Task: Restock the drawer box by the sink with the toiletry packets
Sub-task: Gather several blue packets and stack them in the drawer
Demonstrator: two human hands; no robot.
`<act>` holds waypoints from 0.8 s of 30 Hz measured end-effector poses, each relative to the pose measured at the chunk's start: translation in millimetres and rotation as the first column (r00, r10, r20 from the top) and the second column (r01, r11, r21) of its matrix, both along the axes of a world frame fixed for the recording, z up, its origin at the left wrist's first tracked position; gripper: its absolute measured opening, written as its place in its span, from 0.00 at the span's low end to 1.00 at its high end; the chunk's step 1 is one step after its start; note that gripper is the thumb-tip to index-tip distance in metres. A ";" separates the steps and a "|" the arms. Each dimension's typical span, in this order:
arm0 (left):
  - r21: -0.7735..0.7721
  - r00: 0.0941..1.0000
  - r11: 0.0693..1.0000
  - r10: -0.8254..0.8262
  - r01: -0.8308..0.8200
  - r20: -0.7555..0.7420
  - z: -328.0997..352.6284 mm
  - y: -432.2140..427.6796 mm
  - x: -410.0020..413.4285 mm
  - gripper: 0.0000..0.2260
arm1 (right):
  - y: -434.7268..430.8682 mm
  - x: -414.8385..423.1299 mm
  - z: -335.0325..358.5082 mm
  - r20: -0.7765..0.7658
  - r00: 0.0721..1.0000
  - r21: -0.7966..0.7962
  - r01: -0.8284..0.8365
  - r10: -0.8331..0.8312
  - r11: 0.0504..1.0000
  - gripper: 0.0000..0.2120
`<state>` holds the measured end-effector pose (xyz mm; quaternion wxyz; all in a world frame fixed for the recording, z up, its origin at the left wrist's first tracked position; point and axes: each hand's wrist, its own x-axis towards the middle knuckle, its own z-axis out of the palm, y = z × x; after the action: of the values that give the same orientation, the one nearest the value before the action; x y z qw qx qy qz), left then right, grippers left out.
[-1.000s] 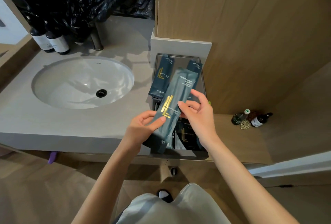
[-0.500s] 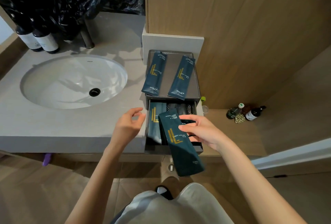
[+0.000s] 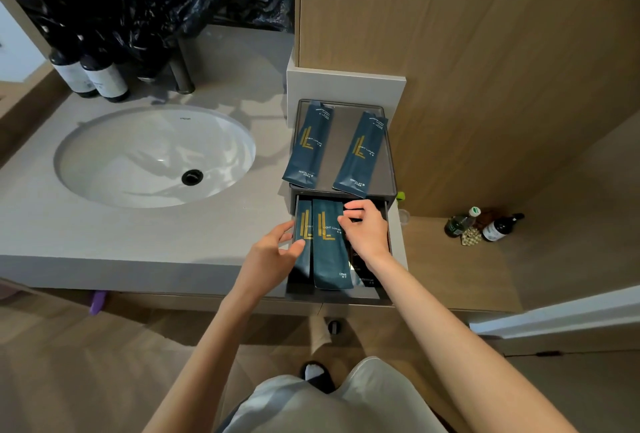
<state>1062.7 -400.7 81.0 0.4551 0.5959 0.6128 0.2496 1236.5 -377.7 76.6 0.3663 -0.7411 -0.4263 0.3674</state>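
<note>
Pinching the comb packet (image 3: 327, 252) in the drawer (image 3: 339, 294) is the right grip (image 3: 363, 230), while the left grip (image 3: 272, 254), relaxed, is touching a second packet (image 3: 304, 264).

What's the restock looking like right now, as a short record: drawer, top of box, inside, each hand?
drawer: open, pulled out of the drawer box
box top: two dental kit packets, side by side
in drawer: comb packet beside a teal packet on its left
left hand: touches the teal packet
right hand: fingers curled on the comb packet's upper edge
</note>
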 end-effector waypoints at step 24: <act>0.059 0.999 0.997 -0.039 0.041 -0.023 -7.7 1.2 -3.2 0.20 | -23.1 6.6 -6.7 0.298 0.919 -0.034 -0.261 0.259 0.965 0.12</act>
<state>1059.5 -399.5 73.3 0.4353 0.6240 0.5980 0.2519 1243.1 -400.7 69.9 0.2477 -0.7239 -0.5727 0.2944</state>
